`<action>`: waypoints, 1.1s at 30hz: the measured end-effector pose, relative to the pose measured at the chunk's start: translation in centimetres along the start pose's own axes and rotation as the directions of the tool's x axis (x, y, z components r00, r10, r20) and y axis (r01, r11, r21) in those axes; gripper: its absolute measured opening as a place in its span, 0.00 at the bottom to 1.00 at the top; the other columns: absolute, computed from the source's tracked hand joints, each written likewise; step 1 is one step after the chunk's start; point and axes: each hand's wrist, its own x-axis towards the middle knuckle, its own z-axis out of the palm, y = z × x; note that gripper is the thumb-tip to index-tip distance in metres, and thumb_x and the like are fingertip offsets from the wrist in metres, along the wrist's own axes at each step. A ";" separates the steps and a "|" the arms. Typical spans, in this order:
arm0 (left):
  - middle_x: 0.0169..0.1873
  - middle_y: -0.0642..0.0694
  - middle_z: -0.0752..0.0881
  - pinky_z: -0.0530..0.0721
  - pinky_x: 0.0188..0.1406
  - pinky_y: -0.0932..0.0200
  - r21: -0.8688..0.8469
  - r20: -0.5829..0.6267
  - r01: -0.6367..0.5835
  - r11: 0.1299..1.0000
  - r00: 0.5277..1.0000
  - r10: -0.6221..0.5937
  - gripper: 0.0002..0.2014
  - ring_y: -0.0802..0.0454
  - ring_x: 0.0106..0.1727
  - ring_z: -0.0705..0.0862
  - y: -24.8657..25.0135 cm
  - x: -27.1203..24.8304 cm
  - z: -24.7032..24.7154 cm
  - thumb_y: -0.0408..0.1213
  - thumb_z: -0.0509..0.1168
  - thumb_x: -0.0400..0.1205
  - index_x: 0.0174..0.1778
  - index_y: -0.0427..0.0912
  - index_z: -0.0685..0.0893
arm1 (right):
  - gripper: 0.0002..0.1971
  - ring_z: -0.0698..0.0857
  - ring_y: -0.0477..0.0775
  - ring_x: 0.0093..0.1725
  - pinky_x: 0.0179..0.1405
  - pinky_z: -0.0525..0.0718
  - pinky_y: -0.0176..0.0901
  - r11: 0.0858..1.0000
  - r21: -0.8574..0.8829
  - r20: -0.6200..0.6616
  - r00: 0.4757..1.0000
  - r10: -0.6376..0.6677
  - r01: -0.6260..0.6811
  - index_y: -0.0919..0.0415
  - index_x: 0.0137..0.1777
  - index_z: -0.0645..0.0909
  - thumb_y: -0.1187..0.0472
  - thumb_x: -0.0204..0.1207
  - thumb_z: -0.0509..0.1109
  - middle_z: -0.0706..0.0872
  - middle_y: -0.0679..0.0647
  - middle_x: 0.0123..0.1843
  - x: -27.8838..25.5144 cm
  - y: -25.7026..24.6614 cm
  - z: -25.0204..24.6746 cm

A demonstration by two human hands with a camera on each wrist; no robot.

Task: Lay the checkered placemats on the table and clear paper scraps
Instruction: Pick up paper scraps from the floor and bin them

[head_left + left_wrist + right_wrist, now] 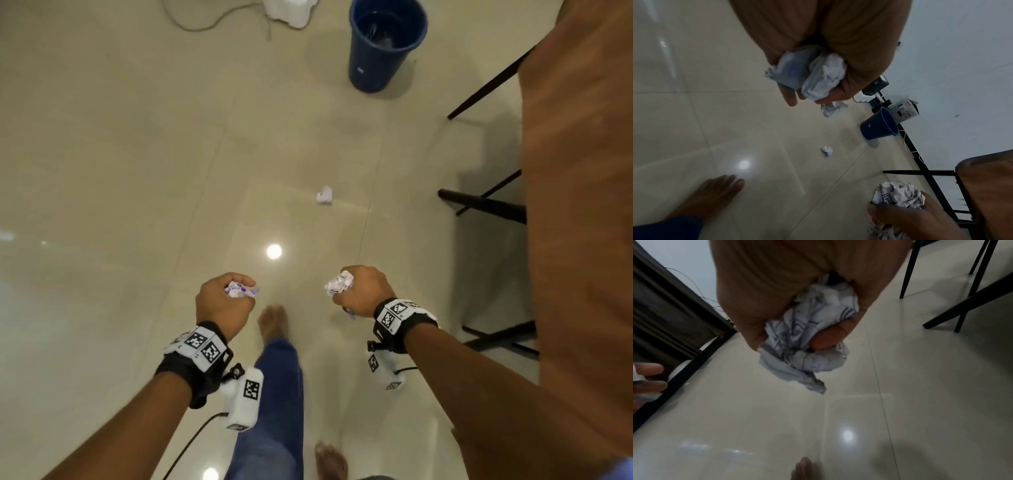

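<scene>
Two fists, left hand [224, 301] and right hand [363, 289], each clench crumpled paper scraps [339, 282]; overfull grips could drop pieces short of the blue bin [382, 51].

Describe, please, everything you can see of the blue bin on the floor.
The blue bin is a round, tapered bucket that looks like plastic, wider at its open rim than at its base. It stands upright on the pale tiled floor, with a small white label low on its side. Dark contents show inside, too unclear to identify. Neither hand touches it; a crumpled paper scrap lies on the tiles, apart from it.
</scene>
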 end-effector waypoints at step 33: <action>0.54 0.53 0.87 0.80 0.47 0.68 0.177 0.286 -0.113 0.978 0.957 0.059 0.18 0.61 0.50 0.85 16.8 40.2 19.0 0.18 0.69 0.69 0.39 0.50 0.90 | 0.28 0.83 0.49 0.42 0.44 0.77 0.36 0.957 0.272 -0.061 0.991 0.118 -0.097 0.41 0.70 0.68 0.53 0.70 0.71 0.87 0.43 0.52 43.1 5.8 -8.9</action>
